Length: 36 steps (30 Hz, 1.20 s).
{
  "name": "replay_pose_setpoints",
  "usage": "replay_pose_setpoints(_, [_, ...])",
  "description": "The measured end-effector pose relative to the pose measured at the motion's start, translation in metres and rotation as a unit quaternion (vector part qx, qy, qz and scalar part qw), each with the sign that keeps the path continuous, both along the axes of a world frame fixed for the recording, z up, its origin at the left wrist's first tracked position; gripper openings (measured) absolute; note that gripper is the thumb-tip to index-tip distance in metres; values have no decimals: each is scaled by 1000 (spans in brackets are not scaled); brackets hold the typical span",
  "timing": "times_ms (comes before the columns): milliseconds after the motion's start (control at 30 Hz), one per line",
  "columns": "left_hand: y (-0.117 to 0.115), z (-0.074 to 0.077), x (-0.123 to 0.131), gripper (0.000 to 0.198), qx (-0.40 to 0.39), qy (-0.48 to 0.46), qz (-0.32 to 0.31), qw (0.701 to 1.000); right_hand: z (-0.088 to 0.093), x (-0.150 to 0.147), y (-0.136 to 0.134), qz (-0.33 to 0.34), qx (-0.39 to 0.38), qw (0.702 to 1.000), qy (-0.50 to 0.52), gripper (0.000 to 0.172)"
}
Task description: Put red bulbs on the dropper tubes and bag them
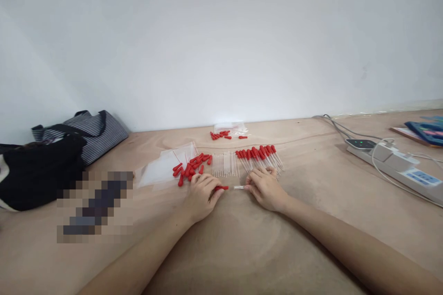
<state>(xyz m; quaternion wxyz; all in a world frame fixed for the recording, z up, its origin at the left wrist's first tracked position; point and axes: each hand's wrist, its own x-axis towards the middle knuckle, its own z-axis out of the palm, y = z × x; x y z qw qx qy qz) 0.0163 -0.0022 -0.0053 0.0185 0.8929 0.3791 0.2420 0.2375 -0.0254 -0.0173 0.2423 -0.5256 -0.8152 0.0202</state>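
Observation:
Between its thumb and fingers, my left hand (204,194) grips a red rubber bulb (222,188), its end pointing right. My right hand (265,188) pinches a clear glass tube (238,187) whose end faces the bulb, with a small gap between the two. Behind my left hand lies a loose pile of red rubber bulbs (188,170). A row of bare clear tubes (224,164) lies side by side in the middle. To its right, just beyond my right hand, is a row of droppers (259,154), clear tubes with red bulbs on their far ends.
Clear plastic bags (155,169) lie left of the bulbs. Farther back sit more red bulbs and tubes beside another bag (230,127). A power strip (398,166) with cables is at right, a black bag (38,170) and striped bag (110,136) at left. A wall rises behind.

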Motion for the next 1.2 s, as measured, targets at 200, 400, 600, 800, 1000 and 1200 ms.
replay_pose_setpoints(200, [-3,-1,4,12,-8,-19,17,1000,3,-8,-4,-16,6,999,43,14])
replay_pose_setpoints(400, [-5,-1,6,13,-9,-35,20,999,4,-12,-6,-2,0,999,50,15])
replay_pose_setpoints(600, [-5,-2,8,19,-15,-47,15,999,2,-14,-7,42,44,998,25,20])
replay_pose_setpoints(800, [-5,-7,7,20,-40,-89,19,995,2,-19,-10,49,45,996,57,21])
replay_pose_setpoints(1000, [-4,-9,7,15,-49,-115,15,992,5,-21,-13,44,30,995,86,21])
replay_pose_setpoints(1200, [-9,-3,12,15,-17,-118,23,993,7,-25,-16,33,17,993,109,21])
